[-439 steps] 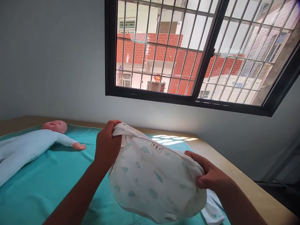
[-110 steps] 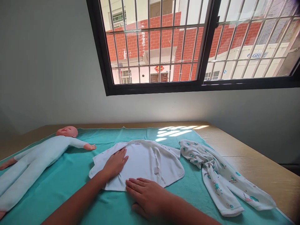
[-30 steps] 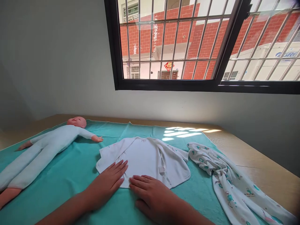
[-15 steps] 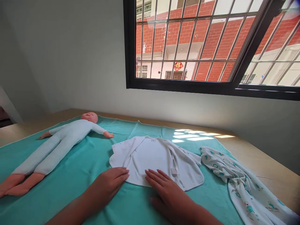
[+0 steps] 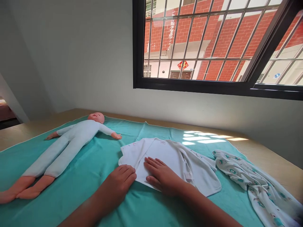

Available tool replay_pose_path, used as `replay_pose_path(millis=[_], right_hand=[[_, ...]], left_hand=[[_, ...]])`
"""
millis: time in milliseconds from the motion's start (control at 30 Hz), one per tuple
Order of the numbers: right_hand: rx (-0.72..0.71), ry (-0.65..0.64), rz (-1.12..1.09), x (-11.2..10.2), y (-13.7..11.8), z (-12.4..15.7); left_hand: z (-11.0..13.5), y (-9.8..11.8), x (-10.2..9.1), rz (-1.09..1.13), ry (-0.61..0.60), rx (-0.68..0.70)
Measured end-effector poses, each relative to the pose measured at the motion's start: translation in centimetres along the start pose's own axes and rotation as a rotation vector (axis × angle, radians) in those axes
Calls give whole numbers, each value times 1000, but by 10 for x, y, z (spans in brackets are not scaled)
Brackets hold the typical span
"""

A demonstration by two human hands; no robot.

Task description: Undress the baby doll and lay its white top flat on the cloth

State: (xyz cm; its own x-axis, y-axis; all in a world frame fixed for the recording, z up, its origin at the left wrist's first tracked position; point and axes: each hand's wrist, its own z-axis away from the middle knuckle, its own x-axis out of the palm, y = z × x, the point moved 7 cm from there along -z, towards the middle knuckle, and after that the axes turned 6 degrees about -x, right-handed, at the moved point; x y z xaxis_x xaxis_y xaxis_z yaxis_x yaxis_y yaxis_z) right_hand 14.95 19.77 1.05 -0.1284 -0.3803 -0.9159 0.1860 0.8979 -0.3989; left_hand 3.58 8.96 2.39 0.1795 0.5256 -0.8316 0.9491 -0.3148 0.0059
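Observation:
A white baby top (image 5: 175, 157) lies spread open, inside up, on the teal cloth (image 5: 82, 176). My right hand (image 5: 163, 176) rests flat on its near left part, fingers stretched out. My left hand (image 5: 119, 183) lies palm down on the teal cloth, fingertips at the top's near left edge. A baby doll (image 5: 68, 142) in a pale blue suit lies on its back to the left, arms out, apart from both hands.
White printed baby trousers (image 5: 255, 186) lie crumpled at the right on the teal cloth. The cloth covers a wooden table (image 5: 272, 157) against a grey wall, under a barred window (image 5: 213, 47).
The view has swung left. My right hand has slid up onto the white top from its near edge; my left hand stays at the top's near left edge.

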Motion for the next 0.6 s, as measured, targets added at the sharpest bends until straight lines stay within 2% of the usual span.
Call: replay_pose_path(millis=[200,400,600], right_hand=[[-71,-12,5,-1,-6,5],[-203,-29,-48,9,-29,3],[-283,53,-140,8,-46,5]], left_hand=[[1,1,3,5,-107,25],[-3,1,2,84,-131,-21],[-1,7,-3,121,-137,-8]])
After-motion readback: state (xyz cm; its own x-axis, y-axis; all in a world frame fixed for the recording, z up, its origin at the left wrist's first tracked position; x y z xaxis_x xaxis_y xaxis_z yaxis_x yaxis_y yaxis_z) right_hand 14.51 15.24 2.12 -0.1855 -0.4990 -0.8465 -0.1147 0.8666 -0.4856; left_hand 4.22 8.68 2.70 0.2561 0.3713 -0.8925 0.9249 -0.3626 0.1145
